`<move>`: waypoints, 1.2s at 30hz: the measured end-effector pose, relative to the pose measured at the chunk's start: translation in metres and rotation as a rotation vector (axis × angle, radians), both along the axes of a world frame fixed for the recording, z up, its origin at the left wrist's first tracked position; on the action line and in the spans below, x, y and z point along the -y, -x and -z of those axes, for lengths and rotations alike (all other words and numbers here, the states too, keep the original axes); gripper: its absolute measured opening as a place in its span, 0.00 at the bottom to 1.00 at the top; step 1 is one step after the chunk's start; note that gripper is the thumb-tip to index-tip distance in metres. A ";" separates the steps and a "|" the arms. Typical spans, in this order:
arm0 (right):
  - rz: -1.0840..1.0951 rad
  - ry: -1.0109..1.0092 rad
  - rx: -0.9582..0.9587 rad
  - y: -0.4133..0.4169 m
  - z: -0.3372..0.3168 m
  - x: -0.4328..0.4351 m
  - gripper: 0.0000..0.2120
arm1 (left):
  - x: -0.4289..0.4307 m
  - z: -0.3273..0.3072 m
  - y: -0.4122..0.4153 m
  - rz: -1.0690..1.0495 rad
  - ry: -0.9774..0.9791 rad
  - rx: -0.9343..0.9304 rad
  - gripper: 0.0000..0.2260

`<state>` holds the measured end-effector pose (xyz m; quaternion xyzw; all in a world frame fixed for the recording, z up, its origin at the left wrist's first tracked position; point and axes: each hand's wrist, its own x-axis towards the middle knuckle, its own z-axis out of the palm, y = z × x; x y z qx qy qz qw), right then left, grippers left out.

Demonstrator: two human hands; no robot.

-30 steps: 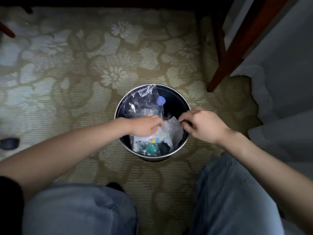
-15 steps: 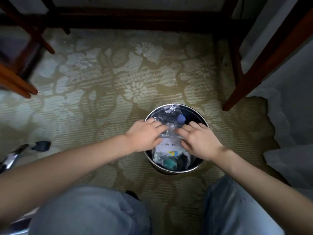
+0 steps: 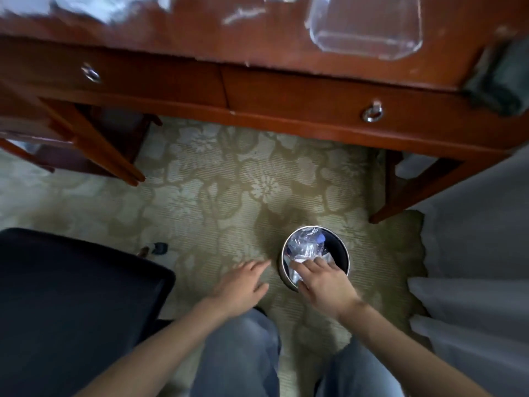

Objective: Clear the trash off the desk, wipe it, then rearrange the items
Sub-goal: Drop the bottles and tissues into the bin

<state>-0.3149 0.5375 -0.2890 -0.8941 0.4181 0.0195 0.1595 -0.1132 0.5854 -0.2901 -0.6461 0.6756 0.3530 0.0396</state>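
A round metal waste bin (image 3: pixel 342 247) stands on the floral beige carpet (image 3: pixel 229 196), stuffed with crumpled clear plastic (image 3: pixel 305 247). The right hand (image 3: pixel 325 285) presses fingers onto white paper at its near rim, grip unclear. The left hand (image 3: pixel 242 287) hovers open, empty, beside the bin.

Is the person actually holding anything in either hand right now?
The left hand is open over the carpet, holding nothing. The right hand rests on the crumpled trash in the bin; whether its fingers grip it cannot be told.
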 end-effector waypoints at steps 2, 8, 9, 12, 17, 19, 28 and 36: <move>0.010 -0.009 0.004 -0.017 -0.048 -0.004 0.18 | -0.006 -0.048 -0.013 -0.087 -0.035 -0.061 0.24; -0.008 0.032 0.006 -0.070 -0.163 0.003 0.17 | 0.001 -0.171 -0.053 -0.159 -0.010 -0.117 0.23; -0.028 0.057 0.012 -0.078 -0.176 0.009 0.17 | 0.007 -0.186 -0.062 -0.162 -0.003 -0.119 0.22; -0.078 0.118 0.032 -0.100 -0.206 0.034 0.16 | 0.029 -0.225 -0.087 -0.166 0.017 -0.146 0.21; -0.081 0.190 0.110 -0.134 -0.234 0.085 0.19 | 0.071 -0.264 -0.123 -0.166 0.070 -0.150 0.21; -0.074 0.210 0.115 -0.149 -0.237 0.107 0.15 | 0.093 -0.273 -0.137 -0.171 0.103 -0.140 0.21; -0.101 0.183 0.125 -0.229 -0.235 0.239 0.15 | 0.215 -0.279 -0.221 -0.128 0.159 -0.030 0.20; -0.068 0.084 0.109 -0.308 -0.233 0.328 0.16 | 0.312 -0.274 -0.306 -0.077 0.247 0.038 0.19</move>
